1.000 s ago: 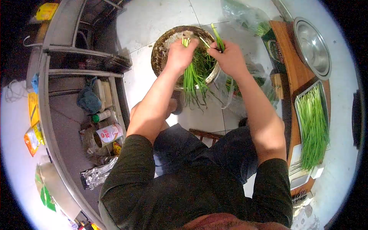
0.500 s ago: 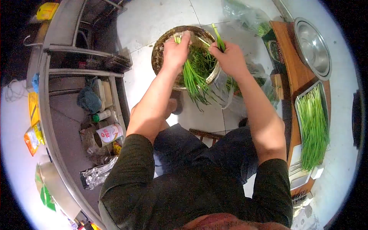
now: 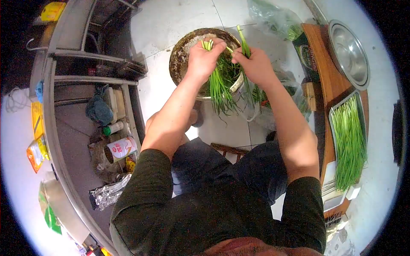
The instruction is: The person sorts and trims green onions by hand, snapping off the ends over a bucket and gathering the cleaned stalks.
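Hands: left hand [image 3: 201, 63] closed, fingers wrapped around a bunch of green stalks [image 3: 222, 89], pale cut ends projecting above the fist and leafy ends hanging below it. Right hand [image 3: 255, 67] likewise closed, thumb against fingers, gripping a smaller bundle [image 3: 242, 36] that stands above the knuckles. One pale stalk [image 3: 229, 50] bridges the narrow gap between the two sets of fingertips. Beneath the left hand and the gap sits a round basin [image 3: 178, 64], its inner wall stained brown and white, with loose greens [image 3: 228, 71] inside. Just beyond the right wrist, a clear plastic bag [image 3: 267, 119] lies on the tiled floor [image 3: 158, 25]; a second bag [image 3: 267, 13] holding greens lies ahead of the right hand. Further to the right of that hand, a wooden surface [image 3: 326, 91] carries a steel bowl [image 3: 351, 55] and a tray [image 3: 364, 112] filled with aligned stalks [image 3: 348, 143]. Well left of the left hand, a shelf [image 3: 74, 141] bears a labelled can [image 3: 122, 148] and a blue cloth [image 3: 99, 110].
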The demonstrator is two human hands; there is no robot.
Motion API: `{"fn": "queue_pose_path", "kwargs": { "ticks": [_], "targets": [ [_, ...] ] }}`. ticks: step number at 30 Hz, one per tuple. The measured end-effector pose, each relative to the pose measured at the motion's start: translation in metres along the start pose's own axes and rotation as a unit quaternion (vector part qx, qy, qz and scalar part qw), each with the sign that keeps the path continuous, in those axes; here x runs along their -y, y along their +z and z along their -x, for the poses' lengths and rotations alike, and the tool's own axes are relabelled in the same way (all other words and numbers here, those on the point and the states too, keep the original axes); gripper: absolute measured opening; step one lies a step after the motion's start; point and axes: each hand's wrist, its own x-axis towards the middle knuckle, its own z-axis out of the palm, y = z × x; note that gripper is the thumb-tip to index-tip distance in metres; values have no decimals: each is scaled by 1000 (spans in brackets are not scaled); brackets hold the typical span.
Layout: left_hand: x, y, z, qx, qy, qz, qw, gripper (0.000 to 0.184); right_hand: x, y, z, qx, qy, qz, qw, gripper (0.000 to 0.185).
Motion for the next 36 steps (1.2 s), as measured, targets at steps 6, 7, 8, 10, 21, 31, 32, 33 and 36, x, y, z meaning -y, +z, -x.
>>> {"fn": "queue_pose_path", "kwargs": {
  "ticks": [6,7,8,10,21,31,32,33,36],
  "targets": [
    [2,-8,-7,-40,-112,101,988,18,5,-4,2,38,82,-57,994,23],
    [3,-9,-8,-43,-117,103,987,18,7,-3,2,36,88,-64,993,22],
    [3,-10,-7,-47,-122,106,986,19,10,-3,2,33,94,-70,992,22],
    [0,-8,-6,-45,-124,85,988,20,11,-3,3,31,96,-78,992,22],
    [1,-3,-1,46,-60,-20,997,18,12,-3,4,40,90,-93,991,19],
    [4,-4,-2,45,-86,-39,995,19,7,-2,1,20,77,-4,997,23],
    [2,-4,-1,51,-75,-48,995,18,13,-3,2,15,84,13,996,22],
    [2,-4,-1,58,-64,-58,995,18,16,-3,3,10,92,31,995,21],
    [7,-8,-3,101,-37,-115,988,17,-4,1,-2,-6,80,-4,997,19]
  ]
}}
